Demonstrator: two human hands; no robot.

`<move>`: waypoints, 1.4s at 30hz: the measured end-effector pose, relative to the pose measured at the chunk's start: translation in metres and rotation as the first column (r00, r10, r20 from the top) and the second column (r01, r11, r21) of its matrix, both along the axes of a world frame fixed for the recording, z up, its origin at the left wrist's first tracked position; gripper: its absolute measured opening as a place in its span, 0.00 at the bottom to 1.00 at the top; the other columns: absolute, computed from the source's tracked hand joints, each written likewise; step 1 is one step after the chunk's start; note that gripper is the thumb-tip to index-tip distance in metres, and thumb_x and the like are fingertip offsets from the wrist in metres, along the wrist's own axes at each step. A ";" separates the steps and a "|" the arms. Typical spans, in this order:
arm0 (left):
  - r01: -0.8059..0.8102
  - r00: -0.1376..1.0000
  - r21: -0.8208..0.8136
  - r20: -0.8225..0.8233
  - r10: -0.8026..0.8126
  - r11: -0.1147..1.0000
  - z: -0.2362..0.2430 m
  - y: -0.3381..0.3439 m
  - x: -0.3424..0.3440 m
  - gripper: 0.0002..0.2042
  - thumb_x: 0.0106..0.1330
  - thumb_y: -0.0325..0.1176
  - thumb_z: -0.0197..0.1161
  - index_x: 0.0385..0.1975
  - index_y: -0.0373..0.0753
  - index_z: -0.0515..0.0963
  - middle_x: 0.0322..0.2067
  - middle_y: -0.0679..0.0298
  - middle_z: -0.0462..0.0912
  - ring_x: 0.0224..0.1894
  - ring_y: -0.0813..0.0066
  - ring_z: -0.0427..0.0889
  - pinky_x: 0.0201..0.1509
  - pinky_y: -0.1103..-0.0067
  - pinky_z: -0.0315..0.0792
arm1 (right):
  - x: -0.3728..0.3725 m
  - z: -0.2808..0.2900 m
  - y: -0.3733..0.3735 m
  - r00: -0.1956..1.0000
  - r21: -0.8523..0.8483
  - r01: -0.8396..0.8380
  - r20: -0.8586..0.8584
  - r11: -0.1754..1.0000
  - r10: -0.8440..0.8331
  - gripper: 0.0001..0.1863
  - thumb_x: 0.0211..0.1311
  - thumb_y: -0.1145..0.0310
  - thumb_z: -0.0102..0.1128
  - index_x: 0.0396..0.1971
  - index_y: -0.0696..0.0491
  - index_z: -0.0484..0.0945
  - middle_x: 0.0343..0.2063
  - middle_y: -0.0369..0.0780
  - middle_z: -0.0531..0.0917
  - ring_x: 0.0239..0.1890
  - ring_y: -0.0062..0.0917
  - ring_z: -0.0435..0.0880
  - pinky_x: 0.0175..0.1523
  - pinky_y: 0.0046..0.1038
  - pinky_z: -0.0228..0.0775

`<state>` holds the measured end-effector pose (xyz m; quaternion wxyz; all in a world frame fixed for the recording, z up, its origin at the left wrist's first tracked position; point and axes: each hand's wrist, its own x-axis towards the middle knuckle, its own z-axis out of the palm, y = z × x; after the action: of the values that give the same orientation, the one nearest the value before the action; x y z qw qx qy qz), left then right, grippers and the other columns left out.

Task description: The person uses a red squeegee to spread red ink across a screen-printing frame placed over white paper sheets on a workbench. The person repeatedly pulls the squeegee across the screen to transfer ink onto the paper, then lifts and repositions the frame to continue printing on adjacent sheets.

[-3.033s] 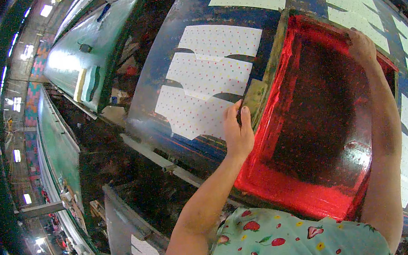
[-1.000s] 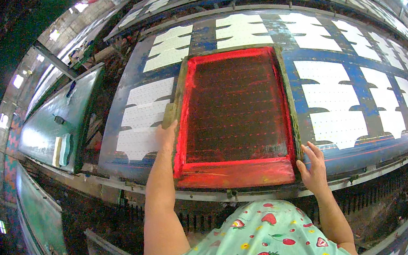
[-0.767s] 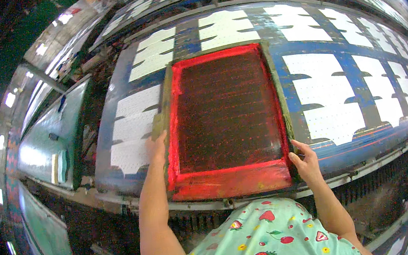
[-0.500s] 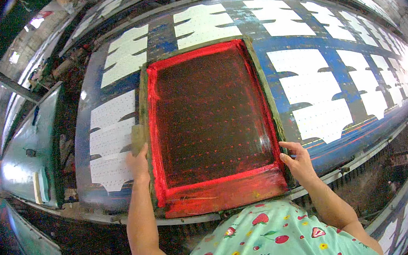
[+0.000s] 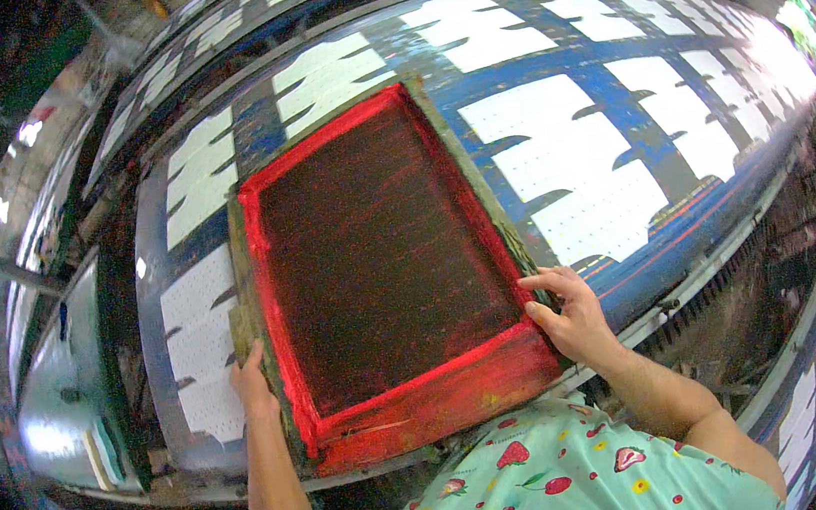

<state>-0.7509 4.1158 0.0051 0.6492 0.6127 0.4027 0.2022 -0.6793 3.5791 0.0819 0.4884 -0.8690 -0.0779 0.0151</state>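
A screen printing frame [image 5: 382,248] with dark mesh, bright red ink borders and grimy wooden sides lies over the blue-grey table [image 5: 590,83] among white cut fabric pieces [image 5: 552,153] with small dots. My left hand [image 5: 252,373] grips the frame's left side by a small wooden block [image 5: 240,324], its fingers partly hidden. On the lower right side, my right hand [image 5: 561,313] holds the frame edge between thumb and bent fingers.
A metal rail [image 5: 666,311] runs along the table's near edge, above my patterned shirt. More long tables with white pieces stretch behind and at far right. A green board [image 5: 70,424] with pale strips stands at the left.
Three seconds ago my right hand was at the frame's far right side; it is now near the lower right corner. The view has since turned, and the frame appears farther left and tilted.
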 end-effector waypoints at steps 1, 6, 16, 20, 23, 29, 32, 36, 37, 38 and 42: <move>-0.025 1.000 -0.011 -0.006 0.025 1.000 0.004 -0.006 0.003 0.23 0.73 0.33 0.74 0.64 0.29 0.81 0.56 0.56 0.88 0.54 0.63 0.87 0.61 0.67 0.79 | 0.004 0.001 -0.007 0.999 -0.024 0.001 0.043 1.000 0.000 0.19 0.63 0.67 0.73 0.54 0.50 0.90 0.52 0.51 0.87 0.61 0.46 0.84 0.69 0.41 0.75; 0.018 0.997 0.023 0.074 -0.020 1.000 0.026 -0.065 0.032 0.21 0.72 0.30 0.75 0.61 0.27 0.83 0.53 0.56 0.89 0.51 0.63 0.89 0.59 0.67 0.80 | 0.037 0.000 -0.060 0.996 -0.061 0.061 -0.055 0.996 -0.065 0.18 0.64 0.65 0.75 0.53 0.49 0.92 0.48 0.49 0.88 0.53 0.41 0.86 0.61 0.39 0.78; -0.045 0.992 0.104 0.126 0.031 0.994 0.023 -0.271 0.108 0.21 0.69 0.29 0.77 0.58 0.27 0.84 0.52 0.56 0.90 0.50 0.63 0.89 0.57 0.68 0.80 | 0.108 -0.019 -0.237 0.985 -0.076 0.169 -0.016 0.983 -0.171 0.18 0.63 0.65 0.74 0.53 0.50 0.91 0.49 0.51 0.89 0.58 0.44 0.85 0.67 0.41 0.76; -0.001 0.984 0.064 0.177 -0.010 0.998 0.016 -0.353 0.126 0.20 0.70 0.27 0.76 0.59 0.27 0.83 0.53 0.56 0.89 0.51 0.63 0.88 0.58 0.68 0.80 | 0.130 -0.033 -0.311 0.973 -0.030 0.227 -0.040 0.973 -0.228 0.19 0.62 0.63 0.74 0.53 0.50 0.91 0.50 0.51 0.88 0.59 0.44 0.84 0.69 0.41 0.74; 0.006 0.978 0.064 0.207 -0.019 0.998 0.012 -0.398 0.139 0.19 0.70 0.26 0.76 0.58 0.27 0.83 0.53 0.55 0.89 0.52 0.63 0.88 0.59 0.68 0.80 | 0.145 -0.039 -0.355 0.974 -0.012 0.223 -0.040 0.975 -0.223 0.19 0.63 0.65 0.74 0.53 0.51 0.91 0.51 0.51 0.88 0.59 0.43 0.84 0.69 0.40 0.74; 0.015 0.985 0.077 0.170 -0.028 0.997 0.006 -0.442 0.155 0.16 0.72 0.28 0.76 0.55 0.27 0.83 0.49 0.57 0.89 0.47 0.68 0.87 0.54 0.71 0.80 | 0.156 -0.049 -0.408 0.969 0.081 0.232 -0.110 0.969 -0.222 0.17 0.64 0.67 0.73 0.53 0.52 0.90 0.51 0.49 0.87 0.59 0.42 0.83 0.70 0.38 0.73; 0.011 0.990 0.130 0.136 -0.029 0.991 0.004 -0.450 0.157 0.15 0.71 0.29 0.76 0.53 0.28 0.84 0.47 0.58 0.90 0.45 0.69 0.87 0.53 0.71 0.79 | 0.157 -0.050 -0.423 0.979 0.015 0.194 -0.073 0.981 -0.192 0.18 0.64 0.67 0.73 0.54 0.52 0.90 0.53 0.51 0.87 0.61 0.44 0.82 0.71 0.38 0.72; 0.038 0.988 0.121 0.142 -0.055 0.992 -0.001 -0.454 0.160 0.16 0.70 0.29 0.77 0.53 0.29 0.85 0.47 0.58 0.90 0.46 0.68 0.87 0.53 0.70 0.80 | 0.146 -0.042 -0.427 0.986 -0.095 0.151 0.087 0.984 -0.143 0.23 0.62 0.67 0.76 0.59 0.50 0.88 0.59 0.51 0.85 0.67 0.46 0.80 0.73 0.43 0.70; 0.042 0.987 0.123 0.148 -0.060 0.992 -0.003 -0.454 0.160 0.16 0.70 0.29 0.77 0.53 0.29 0.85 0.47 0.58 0.90 0.46 0.69 0.87 0.53 0.70 0.80 | 0.139 -0.037 -0.424 0.970 -0.211 0.168 0.207 0.963 -0.124 0.25 0.61 0.66 0.77 0.60 0.49 0.87 0.61 0.51 0.85 0.68 0.46 0.80 0.74 0.44 0.70; 0.045 0.986 0.124 0.153 -0.064 0.991 -0.005 -0.454 0.161 0.17 0.70 0.29 0.77 0.54 0.29 0.85 0.47 0.57 0.90 0.46 0.69 0.87 0.54 0.71 0.80 | 0.130 -0.032 -0.420 0.957 -0.342 0.185 0.275 0.921 -0.091 0.27 0.60 0.66 0.78 0.61 0.48 0.86 0.62 0.50 0.84 0.68 0.46 0.79 0.74 0.45 0.70; 0.060 0.994 0.183 0.076 -0.075 0.981 -0.016 -0.452 0.163 0.19 0.69 0.34 0.79 0.54 0.29 0.85 0.48 0.57 0.91 0.47 0.67 0.88 0.55 0.70 0.79 | 0.086 -0.005 -0.395 0.853 -0.404 -0.277 0.313 0.871 0.417 0.30 0.58 0.64 0.79 0.62 0.49 0.85 0.65 0.47 0.83 0.68 0.47 0.80 0.73 0.49 0.72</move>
<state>-0.5883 3.6643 -0.0112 0.6137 0.6735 0.3343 0.2409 -0.5931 3.1843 0.0767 0.2920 -0.8968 -0.3278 -0.0557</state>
